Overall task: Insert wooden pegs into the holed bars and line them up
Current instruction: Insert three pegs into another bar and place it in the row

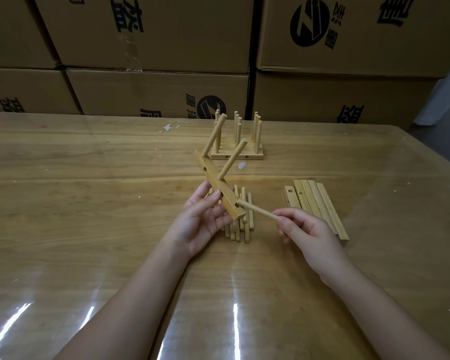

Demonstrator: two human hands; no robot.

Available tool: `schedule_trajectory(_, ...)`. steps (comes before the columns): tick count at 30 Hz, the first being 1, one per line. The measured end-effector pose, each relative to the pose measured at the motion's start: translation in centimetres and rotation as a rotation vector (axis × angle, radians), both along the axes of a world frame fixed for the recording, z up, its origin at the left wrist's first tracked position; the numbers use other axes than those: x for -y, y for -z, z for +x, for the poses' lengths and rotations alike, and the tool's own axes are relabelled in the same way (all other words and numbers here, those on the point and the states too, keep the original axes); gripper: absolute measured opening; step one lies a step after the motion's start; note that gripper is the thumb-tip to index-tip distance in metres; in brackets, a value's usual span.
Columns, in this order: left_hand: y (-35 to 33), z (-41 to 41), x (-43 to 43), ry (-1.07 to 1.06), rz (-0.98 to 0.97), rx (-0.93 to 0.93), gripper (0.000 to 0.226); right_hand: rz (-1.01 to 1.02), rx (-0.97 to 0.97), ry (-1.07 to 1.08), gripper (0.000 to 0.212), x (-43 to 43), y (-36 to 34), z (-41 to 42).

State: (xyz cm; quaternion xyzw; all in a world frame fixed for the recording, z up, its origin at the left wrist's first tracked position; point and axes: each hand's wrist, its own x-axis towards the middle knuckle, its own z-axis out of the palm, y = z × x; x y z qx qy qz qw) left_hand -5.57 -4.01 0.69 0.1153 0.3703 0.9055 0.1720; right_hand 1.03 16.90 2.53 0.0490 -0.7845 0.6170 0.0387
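Stacked cardboard boxes point(156, 35) with black print filled the background, right behind a wooden desk point(63, 203) that lay under a shiny clear film.

Over the middle of the desk the left hand point(200, 222) held a holed bar point(216, 185) in the air, tilted, with its far end higher than its near end. The left fingers point(202, 193) were curled round the lower part of the bar, with the thumb on the side facing the camera. Two fitted pegs point(231, 159) stood out from the upper half of this bar and pointed up and to the right.

The right hand point(309, 235) pinched one end of a single peg point(257, 210) between the thumb and the first fingers point(283, 216). The other end of this peg was at the hole near the low end of the bar. How deep it sat in the hole, I cannot tell.

Under the bar, a heap of loose pegs point(240, 229) lay on the desk, partly hidden by the left hand. To the right of the heap, near the right hand, some spare bars point(320, 206) lay side by side. Further back, the finished bars point(238, 154) were lined up together, touching each other, with rows of upright pegs point(238, 128) in them. Two small white scraps point(168, 127) lay on the desk near this group.
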Motion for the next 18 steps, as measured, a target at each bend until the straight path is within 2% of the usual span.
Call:
schedule_trajectory(9,0.28,-0.07,-0.14,-0.024,-0.070,-0.032,0.039,0.056,-0.135,0.057,0.019,-0.18,-0.43,0.06)
schedule_trajectory(13,0.18,-0.01,-0.14,-0.017,-0.104,-0.048,0.049,0.232,-0.252,0.106,0.019,-0.32,-0.57,0.13)
schedule_trajectory(18,0.21,0.02,-0.20,-0.031,-0.149,-0.061,0.043,0.435,-0.359,0.158,0.019,-0.57,-0.41,0.07)
